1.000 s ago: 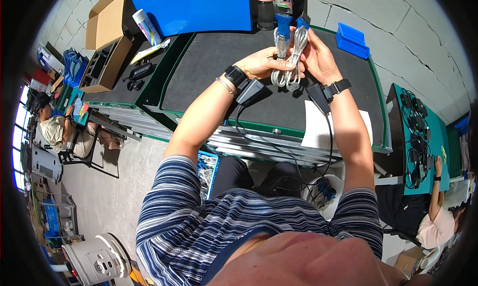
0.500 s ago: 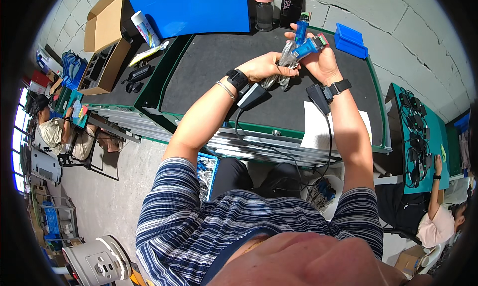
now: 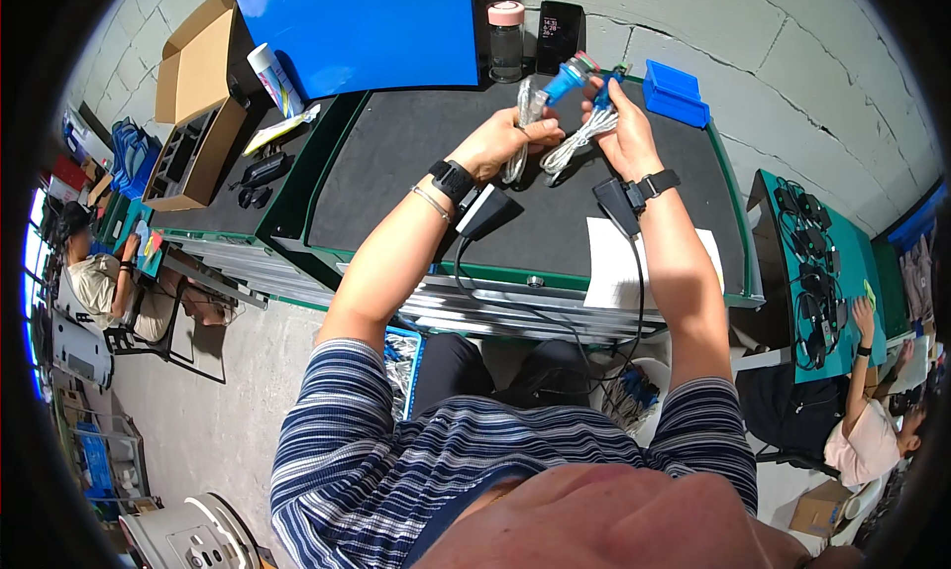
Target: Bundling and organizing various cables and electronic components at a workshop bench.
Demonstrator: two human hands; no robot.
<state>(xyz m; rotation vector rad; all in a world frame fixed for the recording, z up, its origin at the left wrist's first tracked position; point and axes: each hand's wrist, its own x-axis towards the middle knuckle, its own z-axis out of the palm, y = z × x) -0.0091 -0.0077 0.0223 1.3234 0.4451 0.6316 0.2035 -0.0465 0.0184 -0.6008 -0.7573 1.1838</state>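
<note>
Over the dark mat of the workbench [image 3: 416, 123], each of my hands holds a bundled silvery cable. My left hand [image 3: 500, 141] is closed on one cable [image 3: 519, 143], whose blue connector [image 3: 565, 82] points up and to the right. In my right hand [image 3: 627, 138] a second cable [image 3: 582, 141] is pinched near its blue connector [image 3: 606, 94], and its coil droops toward the left hand. A small gap separates the two bundles. Black wired boxes hang at both wrists, one at the left [image 3: 490, 212] and one at the right [image 3: 619, 206].
A blue bin [image 3: 676, 94], a dark phone [image 3: 560, 36] and a pink-lidded bottle [image 3: 506, 42] stand along the back. White paper [image 3: 606, 262] lies by the right forearm. An open cardboard box [image 3: 198, 153] is at left. Co-workers sit on both sides; black cables [image 3: 817, 272] cover the right-hand table.
My hands have drawn apart, and the two cable bundles, close together before, are now separate. The left bundle has shifted left with its hand. The view has tilted slightly.
</note>
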